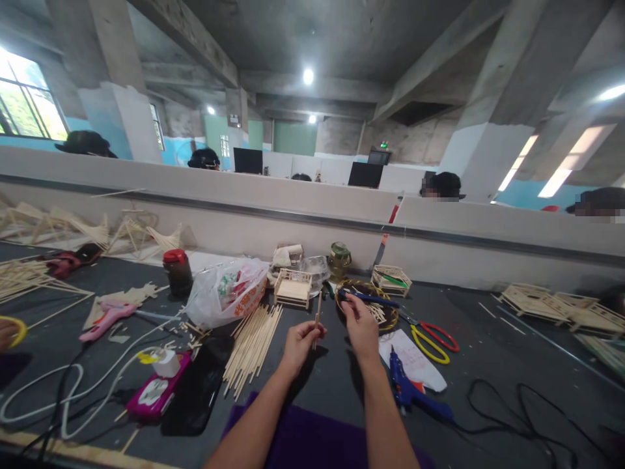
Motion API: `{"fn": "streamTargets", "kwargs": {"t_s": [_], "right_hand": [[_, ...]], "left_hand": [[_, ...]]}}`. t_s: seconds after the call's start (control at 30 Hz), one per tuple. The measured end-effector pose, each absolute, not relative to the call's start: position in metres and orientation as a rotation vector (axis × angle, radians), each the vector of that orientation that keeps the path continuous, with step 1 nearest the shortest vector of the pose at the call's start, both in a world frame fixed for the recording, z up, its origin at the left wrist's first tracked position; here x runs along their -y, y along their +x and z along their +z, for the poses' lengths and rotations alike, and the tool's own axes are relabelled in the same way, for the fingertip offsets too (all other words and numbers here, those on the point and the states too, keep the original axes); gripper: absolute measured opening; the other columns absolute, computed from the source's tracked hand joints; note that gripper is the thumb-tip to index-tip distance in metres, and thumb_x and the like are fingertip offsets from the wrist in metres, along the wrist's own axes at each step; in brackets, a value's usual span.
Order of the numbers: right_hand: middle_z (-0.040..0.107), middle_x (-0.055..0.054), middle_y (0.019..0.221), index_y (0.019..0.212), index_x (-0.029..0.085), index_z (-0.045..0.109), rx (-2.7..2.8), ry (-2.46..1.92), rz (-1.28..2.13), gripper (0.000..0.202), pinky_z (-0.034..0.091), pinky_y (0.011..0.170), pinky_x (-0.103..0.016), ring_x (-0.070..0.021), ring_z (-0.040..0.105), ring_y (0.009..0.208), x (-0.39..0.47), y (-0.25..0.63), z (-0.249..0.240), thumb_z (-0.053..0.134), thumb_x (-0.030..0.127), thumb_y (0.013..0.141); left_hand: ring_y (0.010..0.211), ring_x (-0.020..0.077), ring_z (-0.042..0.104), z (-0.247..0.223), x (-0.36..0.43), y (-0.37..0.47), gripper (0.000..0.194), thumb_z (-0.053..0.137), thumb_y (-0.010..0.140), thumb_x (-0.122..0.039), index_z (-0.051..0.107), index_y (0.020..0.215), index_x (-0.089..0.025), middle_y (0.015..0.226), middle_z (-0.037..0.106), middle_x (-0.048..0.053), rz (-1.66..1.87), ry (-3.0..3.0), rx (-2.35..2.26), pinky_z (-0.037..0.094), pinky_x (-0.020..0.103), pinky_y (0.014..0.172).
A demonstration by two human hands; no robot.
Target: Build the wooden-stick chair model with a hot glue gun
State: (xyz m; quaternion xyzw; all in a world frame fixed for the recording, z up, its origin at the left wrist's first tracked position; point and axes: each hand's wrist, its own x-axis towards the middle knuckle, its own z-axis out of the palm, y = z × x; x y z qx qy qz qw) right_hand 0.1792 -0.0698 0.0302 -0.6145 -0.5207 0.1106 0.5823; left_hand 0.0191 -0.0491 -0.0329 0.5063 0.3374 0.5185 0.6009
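Note:
My left hand [303, 340] is closed around a thin wooden stick [319, 307] that points up from the fingers. A little to the right, my right hand [360, 320] grips a blue-handled tool [379, 300], whose working end I cannot make out. That tool lies over a round basket [393, 318] with a yellowish rim and small wooden pieces in it. Left of my hands is a spread of loose wooden sticks [254, 345]. Behind them stands a small wooden bed-like model [293, 288].
Red-and-yellow-handled scissors [430, 342], a blue glue gun [415, 387] and white paper [415, 361] lie at right. At left are a pink glue gun [110, 319], plastic bag [227, 293], power strip [159, 391], black phone [198, 387] and cables. A white partition [293, 215] runs behind.

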Motion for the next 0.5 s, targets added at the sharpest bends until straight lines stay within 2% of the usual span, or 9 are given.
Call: {"fn": "streamTargets", "kwargs": {"t_s": [0.23, 0.37, 0.43, 0.5], "right_hand": [[0.075, -0.014, 0.096, 0.11, 0.016, 0.07, 1.009, -1.731, -0.162, 0.047, 0.047, 0.078, -0.036, -0.0282, 0.067, 0.086, 0.079, 0.279, 0.053, 0.049, 0.049, 0.083], [0.074, -0.013, 0.098, 0.108, 0.017, 0.069, 1.166, -1.909, -0.079, 0.044, 0.049, 0.079, -0.037, -0.0281, 0.067, 0.087, 0.069, 0.322, 0.047, 0.049, 0.043, 0.08], [0.07, -0.015, 0.111, 0.116, 0.016, 0.066, 1.378, -1.978, -0.025, 0.048, 0.048, 0.087, -0.037, -0.0282, 0.065, 0.101, 0.057, 0.323, 0.04, 0.049, 0.045, 0.082], [0.06, -0.019, 0.129, 0.128, 0.013, 0.059, 1.617, -2.064, -0.084, 0.059, 0.041, 0.098, -0.039, -0.0312, 0.054, 0.122, 0.043, 0.312, 0.032, 0.051, 0.049, 0.083]], "left_hand": [[0.077, 0.0177, 0.066, -0.036, 0.045, 0.022, 0.034, 0.073, 0.072, -0.044, 0.074, 0.084, -0.012, 0.083, 0.074, 0.01, 1.205, 1.161, -0.778, 0.051, 0.031, 0.075], [0.077, 0.018, 0.066, -0.036, 0.044, 0.027, 0.036, 0.074, 0.07, -0.046, 0.073, 0.084, -0.013, 0.081, 0.073, 0.009, 1.22, 1.117, -0.762, 0.051, 0.031, 0.076], [0.076, 0.0174, 0.066, -0.035, 0.044, 0.027, 0.034, 0.075, 0.07, -0.044, 0.073, 0.084, -0.013, 0.081, 0.073, 0.009, 1.222, 1.106, -0.76, 0.05, 0.03, 0.075], [0.074, 0.0164, 0.065, -0.034, 0.044, 0.027, 0.032, 0.075, 0.07, -0.042, 0.074, 0.083, -0.013, 0.079, 0.073, 0.009, 1.223, 1.095, -0.755, 0.05, 0.029, 0.074]]}}
